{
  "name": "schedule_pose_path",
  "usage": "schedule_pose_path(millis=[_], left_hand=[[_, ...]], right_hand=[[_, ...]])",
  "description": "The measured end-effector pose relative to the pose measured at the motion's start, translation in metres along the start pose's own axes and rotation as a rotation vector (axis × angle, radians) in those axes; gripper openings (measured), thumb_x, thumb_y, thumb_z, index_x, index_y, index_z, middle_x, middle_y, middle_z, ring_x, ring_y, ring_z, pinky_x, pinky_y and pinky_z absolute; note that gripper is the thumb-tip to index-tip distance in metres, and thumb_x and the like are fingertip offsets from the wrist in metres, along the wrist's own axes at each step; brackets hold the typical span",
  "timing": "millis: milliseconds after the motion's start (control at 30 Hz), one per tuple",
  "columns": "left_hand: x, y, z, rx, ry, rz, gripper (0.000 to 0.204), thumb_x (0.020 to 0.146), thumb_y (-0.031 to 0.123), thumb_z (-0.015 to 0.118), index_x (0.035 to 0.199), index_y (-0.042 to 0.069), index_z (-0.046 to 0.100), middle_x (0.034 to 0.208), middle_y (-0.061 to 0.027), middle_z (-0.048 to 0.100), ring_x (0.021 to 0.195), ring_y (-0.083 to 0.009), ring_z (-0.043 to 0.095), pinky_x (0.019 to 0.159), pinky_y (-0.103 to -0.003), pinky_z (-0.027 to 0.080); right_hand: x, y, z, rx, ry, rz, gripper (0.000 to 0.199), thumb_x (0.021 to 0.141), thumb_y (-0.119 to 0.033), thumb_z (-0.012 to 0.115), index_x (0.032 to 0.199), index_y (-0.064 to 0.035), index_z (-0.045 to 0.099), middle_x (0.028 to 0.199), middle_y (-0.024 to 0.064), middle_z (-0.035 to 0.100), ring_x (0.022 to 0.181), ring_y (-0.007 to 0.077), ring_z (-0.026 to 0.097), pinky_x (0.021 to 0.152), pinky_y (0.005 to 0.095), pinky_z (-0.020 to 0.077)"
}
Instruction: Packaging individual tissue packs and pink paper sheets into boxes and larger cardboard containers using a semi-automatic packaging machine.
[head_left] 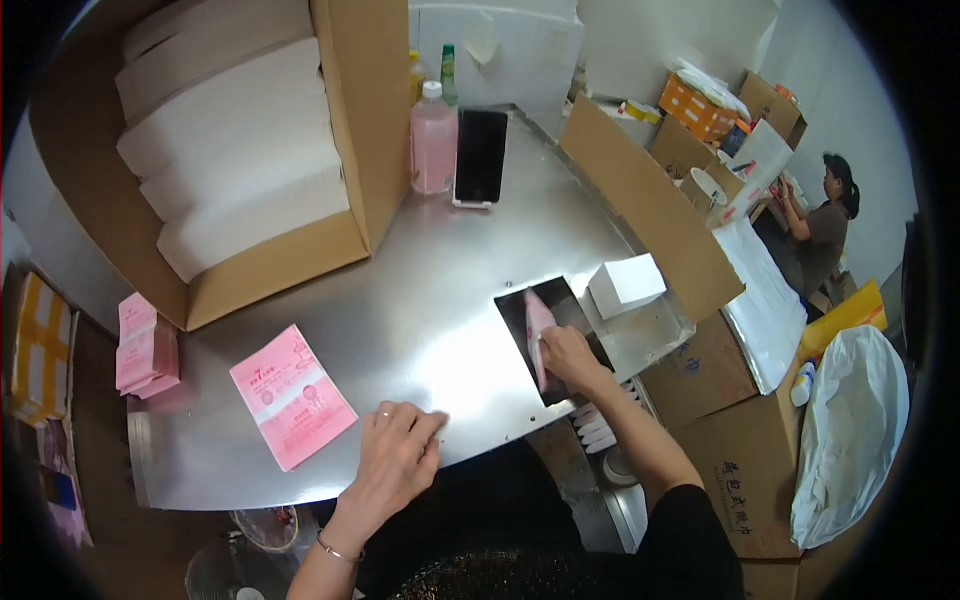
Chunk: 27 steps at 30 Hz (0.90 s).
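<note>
My right hand (572, 358) grips a pink and white packet (540, 325) by its side. The packet stands on edge within a dark rectangular opening (512, 310) in the metal tabletop. Near the front edge, my left hand (395, 450) rests on the table with its fingers loosely bent and partly apart, holding nothing. Just left of it lies a flat pink printed sheet or stack of sheets (293, 395) with a white band across it. More pink packets (145, 345) are stacked at the table's left end.
A large cardboard box (345, 120) holding white paper stacks (235, 130) stands at the back left. Behind are a bottle of pink liquid (432, 140) and a phone on a stand (481, 155). A white box (627, 285) sits beside the opening. Another person (825, 220) works at far right.
</note>
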<state>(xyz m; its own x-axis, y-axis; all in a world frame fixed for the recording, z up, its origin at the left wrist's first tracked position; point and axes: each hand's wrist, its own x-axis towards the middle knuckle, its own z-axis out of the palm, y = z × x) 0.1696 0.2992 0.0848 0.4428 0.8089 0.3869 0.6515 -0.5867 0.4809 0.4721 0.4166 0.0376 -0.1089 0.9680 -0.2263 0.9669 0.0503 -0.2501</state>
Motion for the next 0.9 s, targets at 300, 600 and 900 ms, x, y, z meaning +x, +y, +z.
schedule_pose_path(millis=[300, 600, 900], left_hand=[[-0.06, -0.058, -0.064, 0.487, 0.293, -0.44, 0.024, 0.073, 0.001, 0.06, 0.095, 0.007, 0.057, 0.1, -0.0159, 0.057, 0.105, -0.038, 0.052, 0.101, -0.055, 0.033], [-0.006, -0.012, -0.051, 0.066, 0.181, -0.23, 0.021, 0.078, -0.003, 0.059, 0.098, 0.004, 0.056, 0.093, -0.0159, 0.054, 0.091, -0.0364, 0.053, 0.081, -0.045, 0.041], [0.022, -0.01, 0.037, -0.017, 0.075, 0.021, 0.026, 0.077, -0.007, 0.062, 0.101, 0.002, 0.061, 0.096, -0.0144, 0.052, 0.089, -0.0321, 0.053, 0.076, -0.042, 0.042]], right_hand=[[-0.03, 0.035, -0.064, -0.43, 0.936, -0.023, 0.016, 0.089, -0.018, 0.064, 0.096, -0.0039, 0.067, 0.092, 0.0143, 0.061, 0.096, 0.0306, 0.056, 0.08, 0.0465, 0.0417], [-0.013, 0.058, -0.059, -0.251, 0.949, -0.005, 0.019, 0.089, -0.018, 0.062, 0.081, -0.0025, 0.07, 0.085, 0.0131, 0.06, 0.09, 0.0305, 0.056, 0.08, 0.0445, 0.0426], [-0.018, 0.066, -0.063, -0.144, 0.879, 0.028, 0.016, 0.086, -0.014, 0.061, 0.092, -0.0026, 0.071, 0.09, 0.014, 0.064, 0.092, 0.0314, 0.057, 0.08, 0.0447, 0.0426]])
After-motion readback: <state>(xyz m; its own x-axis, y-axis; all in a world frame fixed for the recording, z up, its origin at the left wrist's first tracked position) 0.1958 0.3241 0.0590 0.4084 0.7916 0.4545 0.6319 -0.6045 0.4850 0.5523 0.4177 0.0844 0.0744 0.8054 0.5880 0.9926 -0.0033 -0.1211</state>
